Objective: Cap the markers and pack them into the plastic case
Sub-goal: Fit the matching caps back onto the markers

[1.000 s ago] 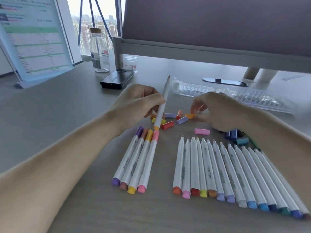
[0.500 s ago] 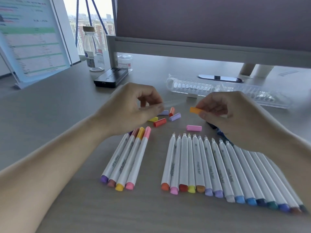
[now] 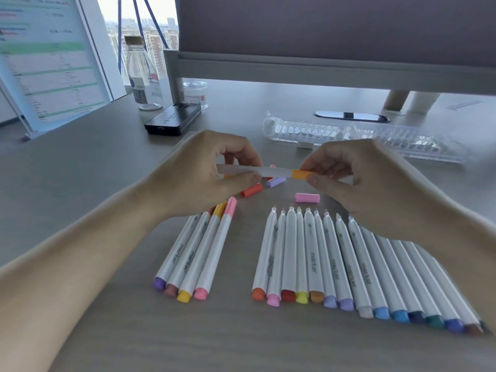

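While my left hand (image 3: 212, 173) curls round the white marker (image 3: 268, 171), holding it level above the desk (image 3: 80, 170), my right hand (image 3: 357, 181) pinches the orange cap (image 3: 302, 174) between thumb and fingers, tight against the barrel's right end. The plastic case (image 3: 375, 139) lies beyond my hands toward the far edge. Four capped markers (image 3: 201, 251) lie nearer the near edge, with the row of uncapped markers (image 3: 335, 264) to their right and a pink cap (image 3: 307, 197) loose just past that row.
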Tool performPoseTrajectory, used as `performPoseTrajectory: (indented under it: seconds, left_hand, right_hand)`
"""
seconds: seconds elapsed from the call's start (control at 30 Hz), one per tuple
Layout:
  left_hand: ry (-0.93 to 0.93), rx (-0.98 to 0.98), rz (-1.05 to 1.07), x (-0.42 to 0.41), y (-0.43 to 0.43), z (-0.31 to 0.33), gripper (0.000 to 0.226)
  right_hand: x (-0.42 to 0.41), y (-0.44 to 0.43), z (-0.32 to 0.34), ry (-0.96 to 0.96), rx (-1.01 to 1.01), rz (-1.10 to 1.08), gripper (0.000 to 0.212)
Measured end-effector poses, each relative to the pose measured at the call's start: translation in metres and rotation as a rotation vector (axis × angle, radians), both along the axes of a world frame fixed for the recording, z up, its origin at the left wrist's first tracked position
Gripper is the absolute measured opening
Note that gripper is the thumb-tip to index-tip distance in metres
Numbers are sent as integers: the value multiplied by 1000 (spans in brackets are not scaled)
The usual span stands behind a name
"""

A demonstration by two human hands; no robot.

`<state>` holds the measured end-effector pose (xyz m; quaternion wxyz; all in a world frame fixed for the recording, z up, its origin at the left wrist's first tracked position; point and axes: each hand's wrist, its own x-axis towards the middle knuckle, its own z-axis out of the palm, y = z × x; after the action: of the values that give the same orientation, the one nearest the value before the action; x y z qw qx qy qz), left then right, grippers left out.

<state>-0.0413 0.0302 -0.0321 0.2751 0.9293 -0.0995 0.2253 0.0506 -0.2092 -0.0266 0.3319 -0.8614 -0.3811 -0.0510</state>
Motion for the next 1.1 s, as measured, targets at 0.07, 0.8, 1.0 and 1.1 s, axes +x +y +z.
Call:
performPoseTrajectory:
  seconds: [0.07,0.8,1.0,1.1]
  left_hand:
    - [1,-7,-17,1,0,-1,5]
    - [45,-190,-151,-5,-1,7,25]
    - [55,-176,-131,-6,-1,7,26]
    - [41,-147,-108,-5,1,8,15]
  right_hand:
    - [-2,0,-1,15,-11,16,11]
    - [-8,0,3,91,102,103,10]
    - [-8,0,4,91,86,96,10]
    - [-8,0,4,98,115,106,10]
